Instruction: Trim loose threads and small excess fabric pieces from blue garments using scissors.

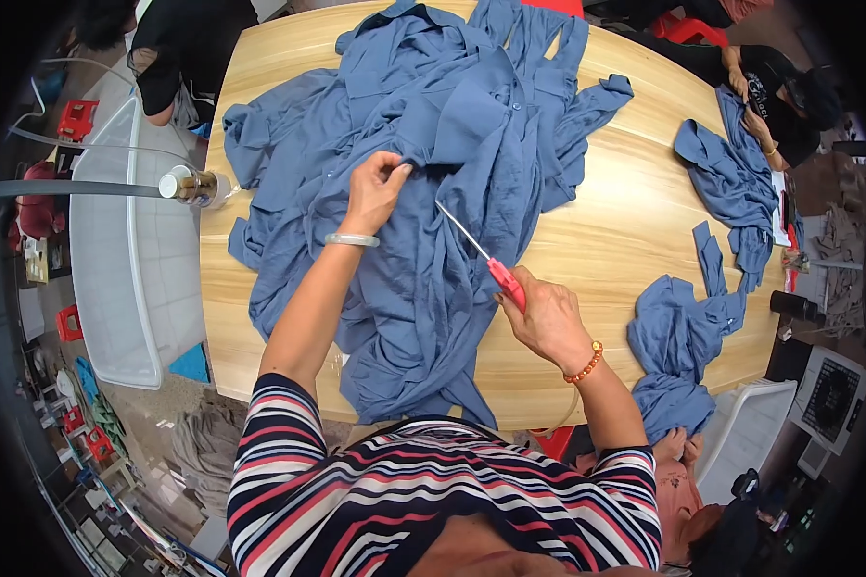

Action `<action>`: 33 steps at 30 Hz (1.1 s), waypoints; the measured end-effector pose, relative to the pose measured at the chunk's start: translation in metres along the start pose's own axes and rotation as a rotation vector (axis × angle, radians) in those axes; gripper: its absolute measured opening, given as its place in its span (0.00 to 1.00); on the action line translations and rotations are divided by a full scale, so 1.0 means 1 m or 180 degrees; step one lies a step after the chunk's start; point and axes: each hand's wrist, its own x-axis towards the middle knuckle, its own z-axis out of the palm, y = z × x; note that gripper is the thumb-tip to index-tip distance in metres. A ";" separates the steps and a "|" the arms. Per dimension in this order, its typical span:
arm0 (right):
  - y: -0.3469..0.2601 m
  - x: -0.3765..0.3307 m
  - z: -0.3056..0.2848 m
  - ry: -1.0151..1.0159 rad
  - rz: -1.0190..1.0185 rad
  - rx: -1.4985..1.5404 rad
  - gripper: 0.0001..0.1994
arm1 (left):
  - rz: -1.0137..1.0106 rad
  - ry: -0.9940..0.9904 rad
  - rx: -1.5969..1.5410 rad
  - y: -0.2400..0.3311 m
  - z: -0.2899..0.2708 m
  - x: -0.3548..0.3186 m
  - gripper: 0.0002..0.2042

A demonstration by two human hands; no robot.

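Note:
A large heap of blue-grey shirts (423,125), with collars, buttons and sleeves showing, lies across the middle of the wooden table. My left hand (373,190) is closed at its fingertips, pinching a fold of the fabric just left of a collar. In my right hand (547,322) is a slim pointed tool (506,282) with a red handle and a narrow metal blade; whether it has one blade or two closed together cannot be made out. Its tip rests on or just over the cloth, below and to the right of my left fingers.
A clear bottle with a white lid (188,185) stands at the table's left edge, beside a white plastic tub (115,250). People sit around the table; at the right, two hold blue-grey garments (731,183). Another white tub (746,438) is at lower right.

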 end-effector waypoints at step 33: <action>0.027 -0.058 0.069 -0.0656 -0.0802 0.0101 0.15 | -0.0005 -0.1427 -0.1978 0.155 0.084 -0.131 0.06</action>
